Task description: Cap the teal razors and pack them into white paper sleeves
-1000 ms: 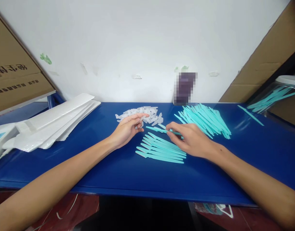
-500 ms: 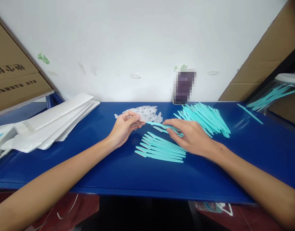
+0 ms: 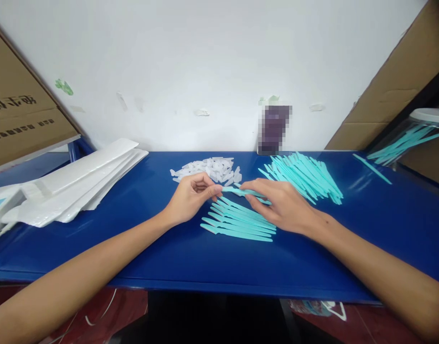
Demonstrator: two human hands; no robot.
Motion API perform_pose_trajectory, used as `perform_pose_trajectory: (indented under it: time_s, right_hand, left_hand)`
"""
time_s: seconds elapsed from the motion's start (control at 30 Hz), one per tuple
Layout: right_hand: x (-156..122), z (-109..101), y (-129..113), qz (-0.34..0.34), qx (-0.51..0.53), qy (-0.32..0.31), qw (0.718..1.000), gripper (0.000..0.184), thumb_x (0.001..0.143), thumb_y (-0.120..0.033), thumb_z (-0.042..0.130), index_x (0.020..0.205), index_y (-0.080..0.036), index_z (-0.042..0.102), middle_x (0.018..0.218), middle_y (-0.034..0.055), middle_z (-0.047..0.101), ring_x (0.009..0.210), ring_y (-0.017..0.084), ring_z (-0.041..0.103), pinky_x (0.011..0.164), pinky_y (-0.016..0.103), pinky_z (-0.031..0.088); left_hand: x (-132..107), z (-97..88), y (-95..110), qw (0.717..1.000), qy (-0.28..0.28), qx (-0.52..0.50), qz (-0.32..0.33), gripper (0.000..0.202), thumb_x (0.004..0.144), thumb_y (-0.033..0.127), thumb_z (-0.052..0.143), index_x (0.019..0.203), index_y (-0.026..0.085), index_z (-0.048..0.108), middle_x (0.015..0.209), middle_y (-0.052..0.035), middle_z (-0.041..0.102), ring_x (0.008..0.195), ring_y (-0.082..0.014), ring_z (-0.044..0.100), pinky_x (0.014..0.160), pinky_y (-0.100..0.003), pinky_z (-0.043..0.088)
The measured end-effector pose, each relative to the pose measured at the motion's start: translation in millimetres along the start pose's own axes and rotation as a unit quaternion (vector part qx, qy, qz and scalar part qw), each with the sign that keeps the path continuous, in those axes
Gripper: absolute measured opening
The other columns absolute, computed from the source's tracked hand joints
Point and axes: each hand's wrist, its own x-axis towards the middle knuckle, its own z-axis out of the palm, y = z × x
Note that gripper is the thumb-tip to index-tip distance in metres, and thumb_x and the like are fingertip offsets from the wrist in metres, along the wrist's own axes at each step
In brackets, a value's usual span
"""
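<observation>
My left hand (image 3: pixel 196 197) is closed, thumb and fingertips pinching the left end of a turquoise eyebrow razor (image 3: pixel 231 190). Whether a cap sits between those fingertips is hidden. My right hand (image 3: pixel 280 203) closes around the handle of the same razor, its far end covered by the fingers. Just under the right fingers, another turquoise razor partly shows. In front of both hands lies a fanned row of turquoise razors (image 3: pixel 241 228), their heads toward the left. Behind the left hand is a loose pile of small whitish translucent caps (image 3: pixel 219 168).
A heap of turquoise razors (image 3: pixel 305 177) lies back right on the blue table (image 3: pixel 162 258). White plastic packets (image 3: pixel 86 177) are stacked at left. A blurred phone (image 3: pixel 274 129) leans on the wall. A clear jar (image 3: pixel 416 138) with razors lies right, near one loose razor (image 3: pixel 372 168).
My left hand has moved slightly right and down, closer to my right hand. The whitish cap seen at its fingertips before is now out of sight. My right hand has barely moved.
</observation>
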Motion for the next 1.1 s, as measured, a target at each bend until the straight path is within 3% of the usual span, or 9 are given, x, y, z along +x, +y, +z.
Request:
perform_pose_trajectory:
  time_s: [0.17,0.33,0.4,0.47,0.6,0.73,0.9,1.0,1.1]
  right_hand:
    - [3,-2,-1,0.002,0.002,-0.038,0.999,0.027,0.103,-0.03,0.044,0.104,-0.017,0.068,0.089,0.0067,0.074,0.067,0.016,0.063,0.059,0.029,0.041]
    - [5,-10,14,0.089,-0.024,-0.066,0.994,0.031,0.103,-0.037,0.042,0.095,-0.019,0.066,0.089,0.0082,0.066,0.074,0.02,0.058,0.065,0.033,0.04]
    - [5,-11,20,0.136,0.012,-0.071,0.988,0.031,0.102,-0.039,0.044,0.092,-0.019,0.066,0.084,0.0069,0.065,0.073,0.02,0.056,0.066,0.033,0.04]
    - [6,-13,23,0.199,0.098,-0.076,0.972,0.031,0.1,-0.042,0.046,0.089,-0.02,0.065,0.076,0.0036,0.061,0.067,0.018,0.052,0.062,0.032,0.039]
    - [10,-19,24,0.297,0.272,-0.065,0.913,0.031,0.095,-0.049,0.055,0.088,-0.021,0.066,0.068,-0.0013,0.051,0.058,0.014,0.043,0.053,0.029,0.033]
    - [10,-21,27,0.33,0.342,-0.039,0.879,0.027,0.089,-0.048,0.064,0.091,-0.021,0.067,0.069,-0.002,0.051,0.06,0.013,0.043,0.054,0.028,0.03]
    - [9,-18,31,0.324,0.412,-0.034,0.851,0.028,0.085,-0.046,0.07,0.095,-0.02,0.068,0.072,-0.0019,0.055,0.06,0.012,0.045,0.056,0.028,0.032]
    - [9,-19,28,0.319,0.386,-0.042,0.865,0.028,0.087,-0.047,0.067,0.094,-0.02,0.067,0.068,-0.0027,0.054,0.056,0.012,0.044,0.053,0.028,0.033]
    - [10,-20,24,0.289,0.267,-0.071,0.916,0.025,0.089,-0.044,0.063,0.091,-0.02,0.068,0.063,-0.0023,0.055,0.053,0.013,0.045,0.052,0.028,0.034]
  left_hand:
    - [-2,-1.4,2,0.992,-0.02,0.112,0.05,0.03,0.091,0.042,0.068,0.076,0.016,0.068,0.072,-0.0033,0.071,0.062,-0.0125,0.062,0.06,-0.023,0.048]
    - [5,-14.1,5,0.971,0.049,0.218,0.087,0.029,0.093,0.044,0.064,0.087,0.018,0.074,0.071,-0.0024,0.07,0.062,-0.014,0.061,0.061,-0.024,0.045]
    - [6,-18.6,4,0.965,0.076,0.235,0.088,0.031,0.093,0.047,0.063,0.088,0.018,0.073,0.065,-0.0012,0.067,0.057,-0.014,0.059,0.061,-0.025,0.044]
    - [5,-20.9,3,0.96,0.096,0.247,0.086,0.033,0.093,0.049,0.062,0.087,0.018,0.072,0.06,0.0001,0.064,0.053,-0.0137,0.057,0.058,-0.025,0.042]
    - [3,-19.0,0,0.953,0.095,0.271,0.095,0.033,0.094,0.048,0.06,0.084,0.018,0.07,0.056,0.0008,0.061,0.051,-0.0135,0.056,0.056,-0.025,0.04]
    - [2,-16.0,-1,0.95,0.091,0.284,0.094,0.034,0.094,0.046,0.058,0.081,0.017,0.07,0.056,0.0003,0.061,0.051,-0.0135,0.055,0.055,-0.025,0.039]
    - [2,-15.9,0,0.951,0.095,0.28,0.09,0.034,0.093,0.046,0.059,0.08,0.017,0.07,0.057,-0.0004,0.062,0.05,-0.0132,0.055,0.053,-0.025,0.038]
    - [1,-15.6,0,0.955,0.085,0.271,0.09,0.033,0.093,0.045,0.059,0.079,0.018,0.07,0.058,-0.0005,0.062,0.05,-0.0134,0.054,0.053,-0.026,0.037]
    - [1,-15.4,0,0.95,0.067,0.289,0.093,0.032,0.094,0.043,0.057,0.08,0.018,0.071,0.06,-0.0009,0.062,0.054,-0.0145,0.053,0.056,-0.027,0.037]
